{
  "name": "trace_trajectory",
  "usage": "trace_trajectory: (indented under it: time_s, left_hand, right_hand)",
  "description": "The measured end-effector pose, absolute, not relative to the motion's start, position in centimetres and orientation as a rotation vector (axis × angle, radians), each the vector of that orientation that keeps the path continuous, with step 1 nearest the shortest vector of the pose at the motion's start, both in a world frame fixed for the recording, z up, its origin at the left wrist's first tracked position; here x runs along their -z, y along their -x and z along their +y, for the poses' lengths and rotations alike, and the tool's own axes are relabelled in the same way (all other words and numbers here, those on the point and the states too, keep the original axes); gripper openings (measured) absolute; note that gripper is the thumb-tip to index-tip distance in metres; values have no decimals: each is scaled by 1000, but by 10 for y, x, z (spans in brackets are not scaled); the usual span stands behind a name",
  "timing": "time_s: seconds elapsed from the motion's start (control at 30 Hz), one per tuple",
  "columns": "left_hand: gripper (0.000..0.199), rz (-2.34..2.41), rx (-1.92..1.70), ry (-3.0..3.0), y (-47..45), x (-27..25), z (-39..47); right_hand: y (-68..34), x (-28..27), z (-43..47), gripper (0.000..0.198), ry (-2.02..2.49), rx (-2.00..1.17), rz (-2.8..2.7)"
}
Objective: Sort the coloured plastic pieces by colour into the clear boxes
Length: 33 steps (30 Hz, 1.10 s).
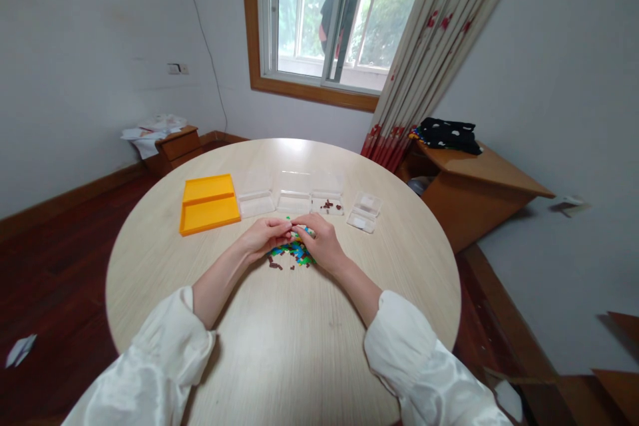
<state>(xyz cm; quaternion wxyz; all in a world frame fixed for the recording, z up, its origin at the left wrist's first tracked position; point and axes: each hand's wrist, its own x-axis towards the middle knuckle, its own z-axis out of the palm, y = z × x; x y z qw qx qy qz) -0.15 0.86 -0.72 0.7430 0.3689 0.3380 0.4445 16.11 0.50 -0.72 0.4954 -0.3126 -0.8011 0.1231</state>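
Observation:
My left hand (267,235) and my right hand (322,237) meet over a pile of small building bricks (294,251) in the middle of the table. Between their fingertips a tiny dark brown brick (291,224) shows; its shape is mostly covered. Both hands are closed in a pinch. The pile mixes blue, green, yellow and brown pieces, and the hands hide part of it. Several brown bricks (275,265) lie apart at its near left edge. Beyond my right hand, a clear plastic box (339,208) with its lid raised contains several brown bricks.
On the round table (294,346), an open yellow case (210,223) stands left of two open clear boxes (257,204) (294,202). A smaller open clear box (361,221) is at the right. Beyond the table's right edge stands a wooden cabinet (479,193) with dark cloth (446,135) on top.

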Motion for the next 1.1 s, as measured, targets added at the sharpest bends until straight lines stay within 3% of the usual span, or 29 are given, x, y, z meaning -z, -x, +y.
trace_trajectory:
  time_s: [0.8, 1.1]
  left_hand:
    - [17, 651, -894, -765, 4, 0, 3]
    - [28, 622, -895, -780, 4, -1, 2]
  right_hand:
    - [-159, -2, -2, 11, 660, -233, -1906]
    - [-158, -3, -3, 12, 638, -242, -1900]
